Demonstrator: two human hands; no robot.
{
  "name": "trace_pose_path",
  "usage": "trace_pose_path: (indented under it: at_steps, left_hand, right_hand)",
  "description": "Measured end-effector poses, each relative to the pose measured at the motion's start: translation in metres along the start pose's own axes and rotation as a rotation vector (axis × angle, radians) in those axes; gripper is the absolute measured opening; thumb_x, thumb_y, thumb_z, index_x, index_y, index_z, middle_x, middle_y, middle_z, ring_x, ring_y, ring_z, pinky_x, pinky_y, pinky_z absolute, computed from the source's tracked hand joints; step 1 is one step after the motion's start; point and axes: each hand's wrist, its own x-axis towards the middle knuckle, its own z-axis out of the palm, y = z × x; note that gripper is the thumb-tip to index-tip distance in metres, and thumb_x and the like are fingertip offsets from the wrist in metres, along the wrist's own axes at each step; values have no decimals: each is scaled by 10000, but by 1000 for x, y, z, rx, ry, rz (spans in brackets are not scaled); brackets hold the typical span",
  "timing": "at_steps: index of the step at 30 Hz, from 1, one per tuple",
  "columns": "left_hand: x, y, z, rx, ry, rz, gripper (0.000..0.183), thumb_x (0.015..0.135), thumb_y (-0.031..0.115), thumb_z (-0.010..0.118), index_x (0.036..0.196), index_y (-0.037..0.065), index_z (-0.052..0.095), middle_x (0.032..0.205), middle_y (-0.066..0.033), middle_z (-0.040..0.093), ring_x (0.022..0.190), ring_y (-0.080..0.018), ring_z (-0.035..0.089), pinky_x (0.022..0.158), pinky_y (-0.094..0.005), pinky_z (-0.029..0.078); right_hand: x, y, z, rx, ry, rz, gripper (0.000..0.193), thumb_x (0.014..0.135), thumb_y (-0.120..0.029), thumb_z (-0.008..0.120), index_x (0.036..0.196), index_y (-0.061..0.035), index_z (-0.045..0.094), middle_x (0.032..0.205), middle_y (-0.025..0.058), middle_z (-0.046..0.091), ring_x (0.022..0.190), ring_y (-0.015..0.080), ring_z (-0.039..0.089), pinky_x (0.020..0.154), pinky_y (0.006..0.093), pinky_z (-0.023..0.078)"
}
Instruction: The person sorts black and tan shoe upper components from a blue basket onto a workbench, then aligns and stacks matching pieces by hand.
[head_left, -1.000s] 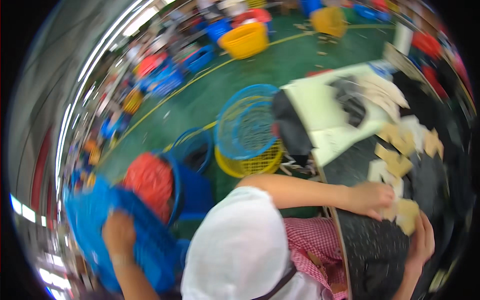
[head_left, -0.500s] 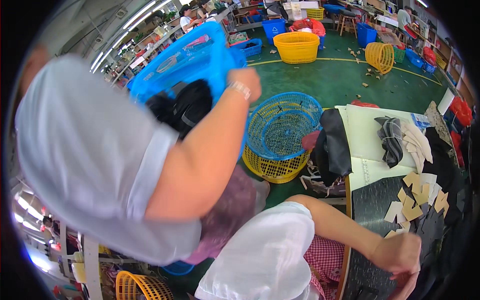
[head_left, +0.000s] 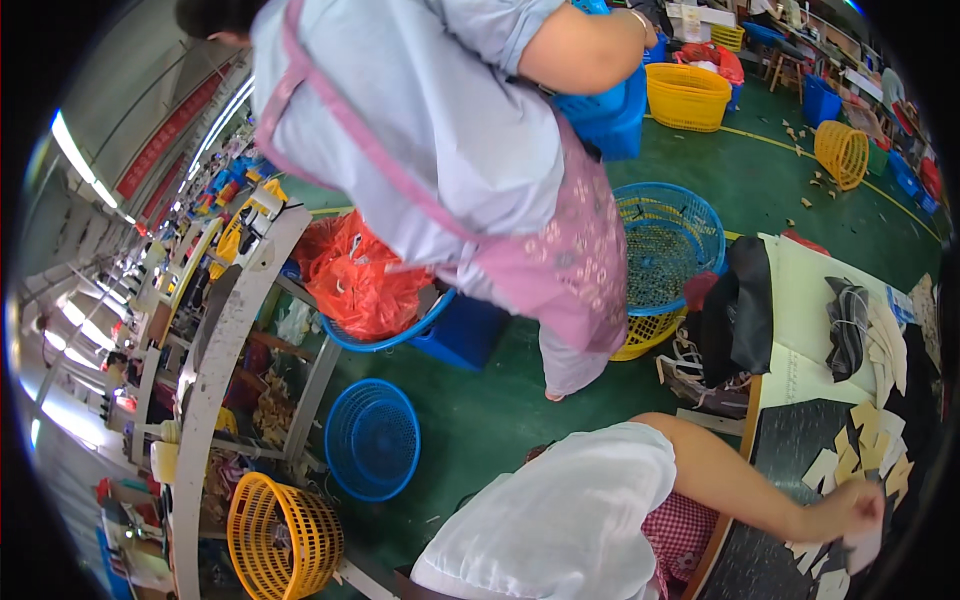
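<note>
From the lower edge my left arm, in a loose white sleeve, reaches right across the black-topped workbench [head_left: 795, 440]. My left hand [head_left: 845, 508] has its fingers closed at a pale flat piece [head_left: 862, 548], blurred a little by motion. Beside that hand lie several tan and cream cut pieces [head_left: 850, 450] on dark material. Farther back on the bench are a tied bundle of dark strips [head_left: 848, 328] and a stack of cream strips [head_left: 886, 345]. Black sheet material [head_left: 750, 305] hangs over the bench's left edge. My right hand does not show.
A co-worker in a pink apron [head_left: 575, 245] stands close on the left, near a blue tub [head_left: 615, 110]. Around them are a blue mesh basket [head_left: 705, 215] on a yellow one, a red bag [head_left: 360, 280], a low blue basket [head_left: 373, 440] and an orange basket [head_left: 285, 535].
The co-worker has passed from near left toward the back, carrying the blue tub away. The view has swung left. My left hand remains over the cut pieces, a pale piece now at its fingers.
</note>
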Motion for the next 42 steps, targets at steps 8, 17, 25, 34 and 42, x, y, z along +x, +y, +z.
trace_pose_path:
  at_steps: [8, 17, 25, 34, 42]
  left_hand:
    - [6, -31, 21, 365, -573, 731, 181, 636, 184, 698, 730, 57, 609, 779, -126, 572, 714, -310, 556, 671, -424, 418]
    - [-83, -9, 50, 100, -674, 69, 261, 713, 156, 738, 935, 28, 689, 824, -88, 669, 701, -168, 633, 649, -260, 504]
    - [-100, -6, 47, 45, -564, -188, 201, 667, 68, 731, 828, -25, 656, 786, -101, 629, 704, -180, 625, 607, -286, 500]
    - [-87, -9, 38, 671, -697, 784, 186, 744, 107, 655, 882, -5, 597, 859, -109, 560, 772, -267, 577, 625, -334, 469]
    - [-77, 1, 32, 205, -784, -13, 244, 834, 194, 687, 980, -2, 677, 865, -88, 669, 759, -155, 623, 685, -282, 483]
  right_hand:
    - [-28, 50, -61, -407, -20, 240, 263, 977, -277, 467, 981, -56, 609, 829, 72, 581, 747, 182, 503, 679, 349, 441]
    - [-86, -4, -5, -48, 405, 76, 331, 901, -137, 581, 607, -39, 464, 586, 32, 399, 578, 140, 400, 689, 306, 431]
    - [-97, -18, -5, -410, 353, 335, 261, 941, -162, 538, 759, 20, 580, 638, 75, 515, 626, 169, 478, 713, 305, 467]
    - [-92, -22, 3, -238, 315, -6, 192, 949, -122, 504, 847, 21, 580, 780, 100, 552, 680, 212, 491, 664, 340, 430]
    - [-87, -21, -7, -198, 184, 16, 318, 921, -215, 548, 676, -16, 503, 657, 91, 457, 656, 169, 410, 657, 341, 377]
